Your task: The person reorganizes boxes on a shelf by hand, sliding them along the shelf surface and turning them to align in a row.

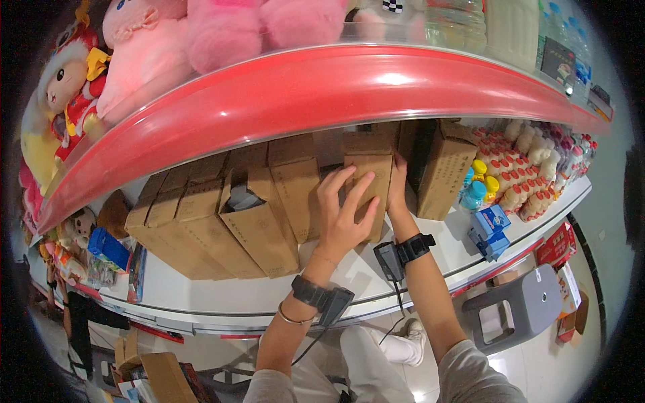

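A brown cardboard box (368, 180) stands upright on the white shelf, between my two hands. My left hand (346, 208) is open, its fingers spread and resting over the box's front face. My right hand (396, 188) lies along the box's right side with its fingers stretched upward, some of them partly hidden. To the left is a row of similar boxes (198, 228), leaning slightly. One of them, a torn-open box (269, 232), shows pale contents inside. Another upright box (445, 176) stands right of my right hand with a gap between.
A red curved shelf edge (322, 84) runs above my hands, with pink plush toys (228, 30) over it. At right are small bottles (517, 174) and blue cartons (490, 228). A grey stool (514, 309) stands below. An open carton (164, 379) sits at lower left.
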`<control>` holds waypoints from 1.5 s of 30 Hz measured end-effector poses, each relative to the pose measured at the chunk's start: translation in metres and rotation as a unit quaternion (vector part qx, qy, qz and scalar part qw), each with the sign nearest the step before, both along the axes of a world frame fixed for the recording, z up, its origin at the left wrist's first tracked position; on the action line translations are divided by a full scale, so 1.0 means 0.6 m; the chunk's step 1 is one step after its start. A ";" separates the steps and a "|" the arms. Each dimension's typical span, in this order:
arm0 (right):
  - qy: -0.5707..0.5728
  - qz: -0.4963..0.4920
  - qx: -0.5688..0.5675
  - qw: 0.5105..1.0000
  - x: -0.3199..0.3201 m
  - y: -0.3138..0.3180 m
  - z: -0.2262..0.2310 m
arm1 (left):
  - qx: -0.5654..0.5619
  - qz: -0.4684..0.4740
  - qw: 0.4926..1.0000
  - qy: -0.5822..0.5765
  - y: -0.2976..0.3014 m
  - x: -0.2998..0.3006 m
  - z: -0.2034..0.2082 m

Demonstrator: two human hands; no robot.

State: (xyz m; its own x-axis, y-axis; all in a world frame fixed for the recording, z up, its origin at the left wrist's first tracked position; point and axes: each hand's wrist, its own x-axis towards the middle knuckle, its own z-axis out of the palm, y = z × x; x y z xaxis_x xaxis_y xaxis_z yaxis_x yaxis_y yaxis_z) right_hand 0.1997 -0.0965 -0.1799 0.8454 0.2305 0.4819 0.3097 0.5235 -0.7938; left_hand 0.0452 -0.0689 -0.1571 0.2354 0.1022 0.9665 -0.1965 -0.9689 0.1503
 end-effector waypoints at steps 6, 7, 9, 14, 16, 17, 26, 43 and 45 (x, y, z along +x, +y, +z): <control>-0.005 -0.009 -0.039 0.999 -0.017 -0.011 0.021 | -0.031 -0.010 0.999 0.030 -0.001 0.000 0.006; -0.016 -0.035 -0.043 0.998 -0.023 -0.009 0.022 | -0.031 -0.008 0.999 0.031 -0.001 0.003 0.007; -0.027 -0.060 -0.047 0.997 -0.021 -0.004 0.015 | -0.128 -0.054 0.990 0.018 -0.002 0.008 0.011; -0.038 -0.071 -0.039 0.996 -0.025 -0.014 0.020 | -0.174 -0.081 0.978 0.085 -0.002 0.013 0.002; -0.044 -0.083 -0.027 0.995 -0.027 -0.013 0.021 | -0.221 -0.090 0.963 0.127 -0.003 0.013 0.000; -0.051 -0.095 -0.016 0.994 -0.029 -0.014 0.022 | -0.221 -0.089 0.963 0.127 0.000 0.015 -0.004; -0.041 -0.127 0.061 0.989 -0.045 -0.018 0.040 | -0.272 -0.133 0.943 0.139 0.017 0.028 -0.018; -0.067 -0.144 0.002 0.987 -0.058 -0.025 0.056 | -0.183 -0.022 0.969 0.164 0.013 0.032 -0.027; -0.058 -0.148 -0.008 0.987 -0.056 -0.027 0.056 | -0.194 -0.029 0.964 0.179 0.012 0.033 -0.026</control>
State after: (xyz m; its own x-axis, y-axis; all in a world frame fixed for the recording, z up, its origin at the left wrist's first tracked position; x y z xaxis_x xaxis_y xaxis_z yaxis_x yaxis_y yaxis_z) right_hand 0.1661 -0.1127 -0.1463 0.8160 -0.0102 0.5779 0.5368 0.3839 -0.7513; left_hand 0.0648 -0.0614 -0.1726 0.5620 0.4163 0.7148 -0.1166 -0.8157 0.5667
